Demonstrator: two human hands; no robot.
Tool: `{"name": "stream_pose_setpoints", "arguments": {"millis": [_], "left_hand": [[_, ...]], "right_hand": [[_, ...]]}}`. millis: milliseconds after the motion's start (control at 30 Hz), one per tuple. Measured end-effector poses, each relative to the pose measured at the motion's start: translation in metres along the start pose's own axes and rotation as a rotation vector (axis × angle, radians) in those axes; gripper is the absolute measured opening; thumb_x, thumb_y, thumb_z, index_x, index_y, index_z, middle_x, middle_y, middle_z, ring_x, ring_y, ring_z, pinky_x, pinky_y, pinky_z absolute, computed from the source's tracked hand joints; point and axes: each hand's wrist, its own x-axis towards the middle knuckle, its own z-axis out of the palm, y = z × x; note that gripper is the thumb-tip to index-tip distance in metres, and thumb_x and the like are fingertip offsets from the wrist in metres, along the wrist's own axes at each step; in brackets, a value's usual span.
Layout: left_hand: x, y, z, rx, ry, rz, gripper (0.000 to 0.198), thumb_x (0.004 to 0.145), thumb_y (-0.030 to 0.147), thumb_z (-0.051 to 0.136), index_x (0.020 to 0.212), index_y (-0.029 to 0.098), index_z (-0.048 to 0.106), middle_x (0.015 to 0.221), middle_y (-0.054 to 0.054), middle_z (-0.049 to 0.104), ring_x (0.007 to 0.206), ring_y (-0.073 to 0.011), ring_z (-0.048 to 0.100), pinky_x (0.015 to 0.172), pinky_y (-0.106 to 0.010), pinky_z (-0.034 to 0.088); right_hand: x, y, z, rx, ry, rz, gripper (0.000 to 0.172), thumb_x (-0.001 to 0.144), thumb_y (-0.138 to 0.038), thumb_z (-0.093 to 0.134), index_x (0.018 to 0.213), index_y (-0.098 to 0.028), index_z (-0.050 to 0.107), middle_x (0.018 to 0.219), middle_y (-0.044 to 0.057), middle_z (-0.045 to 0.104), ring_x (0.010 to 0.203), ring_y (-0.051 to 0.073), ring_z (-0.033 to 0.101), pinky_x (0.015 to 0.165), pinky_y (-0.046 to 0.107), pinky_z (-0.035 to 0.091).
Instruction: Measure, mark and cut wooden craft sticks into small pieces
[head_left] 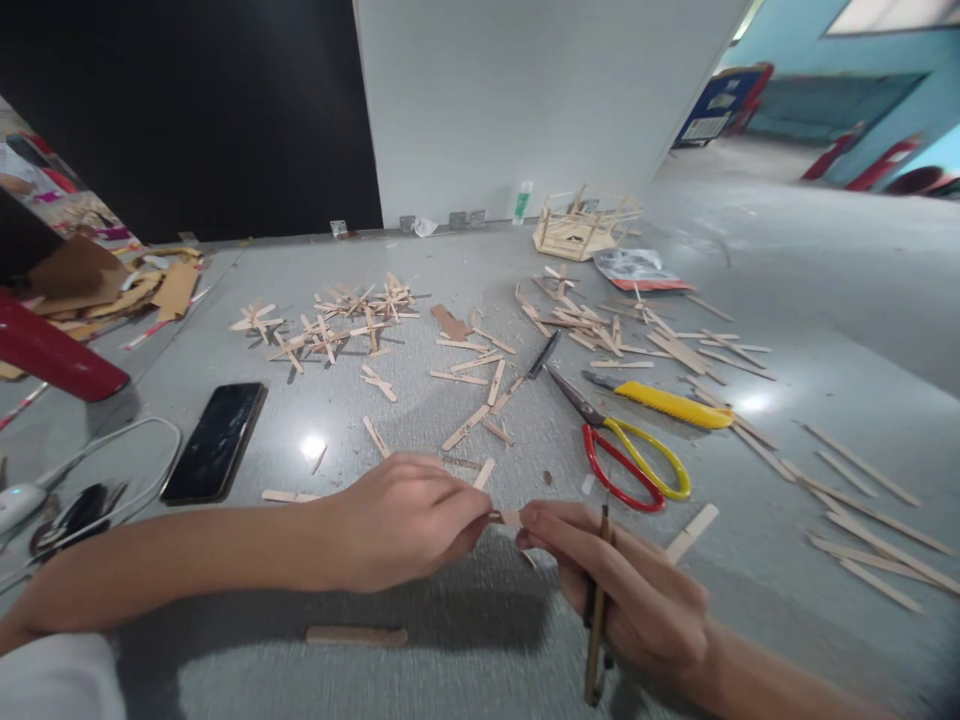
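Note:
My left hand point(409, 520) and my right hand point(622, 590) meet low in the middle of the head view, both pinched on a small piece of wooden stick point(511, 518) held between their fingertips. My right hand also grips a thin pencil-like tool point(598, 610) that runs down along the palm. Both hands hover just above the grey floor point(465, 620). Red-and-yellow scissors point(626, 455) lie just beyond my right hand, and a yellow-handled cutter point(667, 403) lies behind them.
Several loose wooden sticks point(480, 385) are scattered ahead, with glued stick crosses point(337, 325) at the left and long sticks point(862, 520) at the right. A black phone point(216, 440) and white cable point(112, 450) lie left. A stick-built frame point(583, 225) stands by the white wall.

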Motion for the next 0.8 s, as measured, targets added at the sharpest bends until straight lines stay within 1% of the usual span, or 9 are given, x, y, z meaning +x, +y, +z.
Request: {"name": "stream_pose_setpoints", "arguments": {"millis": [67,167,333,400,467,533,633,733,800], "left_hand": [[-0.002,0.001,0.005,0.048,0.009,0.026,0.028,0.107,0.015,0.043,0.089,0.014,0.064,0.074,-0.004,0.07,0.066,-0.0168,0.066,0.066,-0.029,0.051],[-0.001,0.003,0.008,0.142,0.018,0.075,0.027,0.104,0.01,0.042,0.087,0.013,0.062,0.07,-0.003,0.065,0.063,-0.0173,0.062,0.063,-0.03,0.051],[0.003,0.008,0.006,0.36,0.028,0.191,0.024,0.098,0.0,0.045,0.085,0.013,0.06,0.072,-0.005,0.062,0.062,-0.0171,0.059,0.062,-0.03,0.051],[0.004,0.008,0.006,0.392,0.046,0.195,0.025,0.098,0.0,0.044,0.084,0.013,0.06,0.071,-0.005,0.062,0.062,-0.0177,0.058,0.061,-0.031,0.051],[0.005,0.007,0.007,0.387,0.067,0.162,0.027,0.098,0.0,0.04,0.085,0.013,0.06,0.071,-0.005,0.062,0.061,-0.0182,0.058,0.06,-0.032,0.051],[0.004,0.005,0.006,0.325,0.079,0.088,0.029,0.1,0.002,0.035,0.087,0.013,0.059,0.071,-0.005,0.062,0.06,-0.0177,0.057,0.058,-0.031,0.05],[0.004,0.002,0.0,0.067,0.044,-0.099,0.027,0.107,0.011,0.034,0.095,0.014,0.059,0.076,-0.003,0.066,0.061,-0.0152,0.059,0.059,-0.027,0.049],[0.005,0.0,-0.009,-0.232,-0.003,-0.246,0.019,0.11,0.02,0.045,0.106,0.016,0.063,0.083,-0.001,0.072,0.069,-0.0132,0.067,0.066,-0.022,0.052],[0.005,0.0,-0.012,-0.345,-0.018,-0.262,0.015,0.108,0.026,0.057,0.114,0.016,0.066,0.09,-0.002,0.076,0.076,-0.0135,0.071,0.072,-0.021,0.054]], "right_hand": [[0.0,-0.001,0.004,0.0,0.023,-0.019,0.053,0.099,-0.001,0.046,0.142,-0.029,0.059,0.102,0.004,0.082,0.085,0.019,0.082,0.072,0.026,0.068],[-0.001,-0.001,0.008,0.001,0.065,-0.026,0.049,0.097,0.002,0.05,0.137,-0.024,0.062,0.102,0.006,0.081,0.084,0.018,0.081,0.071,0.024,0.067],[0.0,-0.001,0.01,0.039,0.073,0.001,0.049,0.095,0.006,0.048,0.13,-0.023,0.066,0.103,0.006,0.081,0.083,0.018,0.082,0.07,0.024,0.068],[0.001,-0.002,0.01,0.054,0.074,0.006,0.051,0.094,0.007,0.047,0.131,-0.024,0.065,0.102,0.006,0.082,0.083,0.019,0.082,0.068,0.025,0.068],[0.001,-0.002,0.01,0.06,0.079,0.019,0.052,0.095,0.006,0.048,0.133,-0.026,0.065,0.101,0.005,0.082,0.082,0.019,0.082,0.068,0.025,0.068],[-0.001,-0.002,0.01,0.053,0.098,0.028,0.05,0.097,0.004,0.049,0.133,-0.027,0.065,0.103,0.005,0.082,0.083,0.019,0.082,0.069,0.026,0.068],[-0.004,0.0,0.01,0.047,0.12,0.046,0.047,0.097,0.002,0.052,0.133,-0.026,0.066,0.105,0.007,0.083,0.086,0.021,0.082,0.073,0.028,0.069],[-0.005,0.001,0.01,0.029,0.117,0.061,0.045,0.099,-0.001,0.056,0.135,-0.027,0.063,0.104,0.006,0.083,0.086,0.021,0.082,0.071,0.029,0.07],[-0.004,0.001,0.009,0.02,0.126,0.072,0.044,0.1,-0.003,0.055,0.134,-0.028,0.063,0.102,0.006,0.083,0.084,0.021,0.082,0.068,0.03,0.07]]}}
